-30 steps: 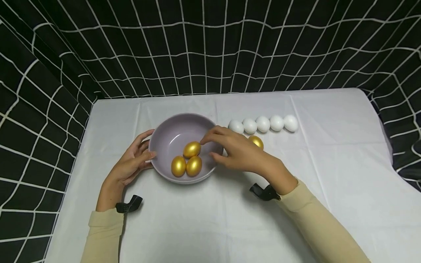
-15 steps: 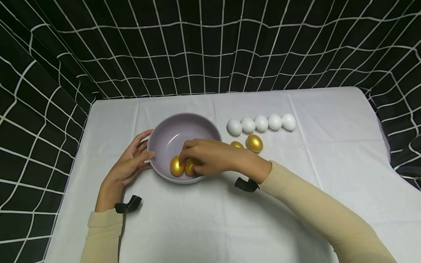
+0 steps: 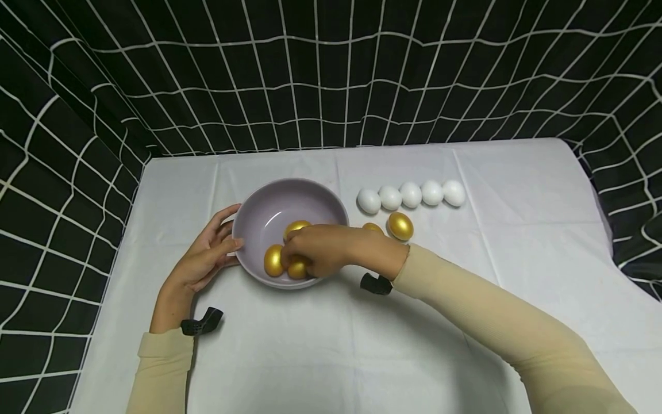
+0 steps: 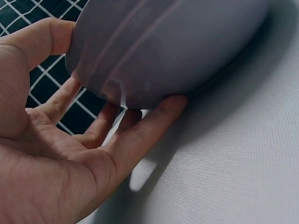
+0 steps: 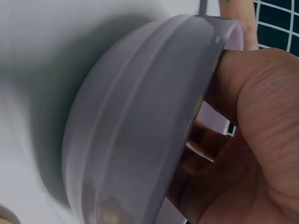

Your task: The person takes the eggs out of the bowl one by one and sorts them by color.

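Observation:
In the head view, my left hand (image 3: 209, 253) holds the mauve bowl (image 3: 264, 204) by its left side. The left wrist view shows the thumb at the bowl's rim (image 4: 70, 39) and fingers spread against its outer wall. My right hand (image 3: 323, 248) reaches over the right rim, its curled fingers around a gold egg (image 3: 298, 269) low in the bowl. Two other gold eggs lie in there: one to the left (image 3: 274, 260), one behind the fingers (image 3: 297, 226). In the right wrist view, the bowl wall (image 5: 135, 126) hides the fingertips of the right hand (image 5: 252, 140).
Several white eggs (image 3: 411, 195) stand in a row on the white tablecloth (image 3: 289, 351), right of the bowl. Just in front of them lie a gold egg (image 3: 400, 226) and another gold egg (image 3: 372, 227), partly hidden by the right wrist. A black grid-patterned curtain (image 3: 331, 75) surrounds the table.
My right hand has moved left and nearer, from the rear gold egg to the front right one. The left gold egg has shifted slightly left. My left hand keeps its hold on the bowl.

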`<state>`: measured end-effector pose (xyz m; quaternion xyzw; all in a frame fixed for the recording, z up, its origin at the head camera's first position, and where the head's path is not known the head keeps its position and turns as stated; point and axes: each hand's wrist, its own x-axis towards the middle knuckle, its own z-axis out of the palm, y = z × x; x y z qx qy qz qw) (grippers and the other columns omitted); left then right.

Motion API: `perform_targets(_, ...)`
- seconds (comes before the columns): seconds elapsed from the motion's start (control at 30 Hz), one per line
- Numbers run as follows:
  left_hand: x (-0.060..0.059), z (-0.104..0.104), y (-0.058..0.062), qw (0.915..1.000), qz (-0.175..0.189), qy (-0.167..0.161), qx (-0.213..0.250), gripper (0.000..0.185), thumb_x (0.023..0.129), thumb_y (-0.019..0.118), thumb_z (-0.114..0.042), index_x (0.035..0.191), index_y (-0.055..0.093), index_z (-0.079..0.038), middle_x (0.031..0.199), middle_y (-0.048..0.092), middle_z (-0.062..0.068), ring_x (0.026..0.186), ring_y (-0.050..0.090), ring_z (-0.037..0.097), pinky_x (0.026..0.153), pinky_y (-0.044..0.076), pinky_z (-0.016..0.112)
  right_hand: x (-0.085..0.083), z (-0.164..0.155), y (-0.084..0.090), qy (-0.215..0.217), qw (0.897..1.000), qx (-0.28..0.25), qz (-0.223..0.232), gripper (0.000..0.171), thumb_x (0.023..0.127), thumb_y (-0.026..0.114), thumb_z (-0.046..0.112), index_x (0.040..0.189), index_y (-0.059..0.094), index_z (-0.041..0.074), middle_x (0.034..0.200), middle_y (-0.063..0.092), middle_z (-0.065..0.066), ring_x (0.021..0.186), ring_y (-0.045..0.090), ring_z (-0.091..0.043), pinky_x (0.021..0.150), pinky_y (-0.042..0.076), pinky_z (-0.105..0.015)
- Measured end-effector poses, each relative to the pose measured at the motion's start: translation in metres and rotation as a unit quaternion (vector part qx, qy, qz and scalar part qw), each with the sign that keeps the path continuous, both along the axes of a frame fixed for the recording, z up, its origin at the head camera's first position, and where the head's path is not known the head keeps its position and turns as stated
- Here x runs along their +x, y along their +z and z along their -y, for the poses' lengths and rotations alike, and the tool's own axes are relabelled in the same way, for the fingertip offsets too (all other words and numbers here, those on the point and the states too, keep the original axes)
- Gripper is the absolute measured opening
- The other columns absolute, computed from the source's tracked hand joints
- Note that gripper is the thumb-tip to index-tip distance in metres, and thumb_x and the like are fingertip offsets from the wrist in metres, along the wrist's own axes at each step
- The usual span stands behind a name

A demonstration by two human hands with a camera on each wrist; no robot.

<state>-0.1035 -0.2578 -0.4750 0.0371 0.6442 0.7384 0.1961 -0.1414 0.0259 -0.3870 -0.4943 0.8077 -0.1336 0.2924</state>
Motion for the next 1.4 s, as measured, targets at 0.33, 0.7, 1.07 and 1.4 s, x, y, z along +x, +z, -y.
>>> perform_targets(0.33,-0.001,0.000,-0.003,1.0000,0.002,-0.001,0.001,0.074,0.103,0.059,0.001,0.165,0.028,-0.025,0.151,0.047,0.002,0.127,0.062,0.013,0.091,0.063,0.037,-0.003,0.005,-0.001,-0.021,0.999,0.025,0.008,0.004,0.098,0.071,0.011,0.100,0.072,0.014,0.089,0.062,0.002,0.089,0.052,-0.016,0.081,0.046,-0.030)
perform_targets(0.7,-0.005,-0.003,-0.003,1.0000,0.001,-0.006,0.003,0.075,0.102,0.059,0.002,0.166,0.028,-0.025,0.151,0.047,0.002,0.127,0.061,0.014,0.091,0.063,0.037,0.002,-0.020,-0.012,-0.075,0.994,-0.083,-0.011,0.039,0.092,0.071,0.007,0.130,0.066,0.016,0.131,0.064,-0.004,0.117,0.061,-0.020,0.109,0.049,-0.038)
perform_targets(1.07,-0.004,-0.003,-0.003,1.0000,0.002,-0.003,0.005,0.075,0.102,0.058,0.001,0.165,0.028,-0.025,0.151,0.047,0.003,0.125,0.062,0.014,0.090,0.063,0.037,0.013,-0.049,-0.017,-0.201,0.944,-0.256,0.050,0.043,0.092,0.075,0.004,0.132,0.066,0.018,0.130,0.064,0.001,0.118,0.063,-0.014,0.099,0.060,-0.029)
perform_targets(1.4,-0.002,0.001,-0.002,1.0000,0.002,-0.002,0.001,0.075,0.102,0.058,0.001,0.165,0.028,-0.026,0.151,0.047,0.001,0.127,0.061,0.014,0.091,0.063,0.038,0.026,-0.069,-0.027,-0.279,0.880,-0.369,0.111,0.045,0.092,0.078,0.001,0.135,0.063,0.008,0.135,0.064,-0.009,0.123,0.065,-0.024,0.100,0.061,-0.035)
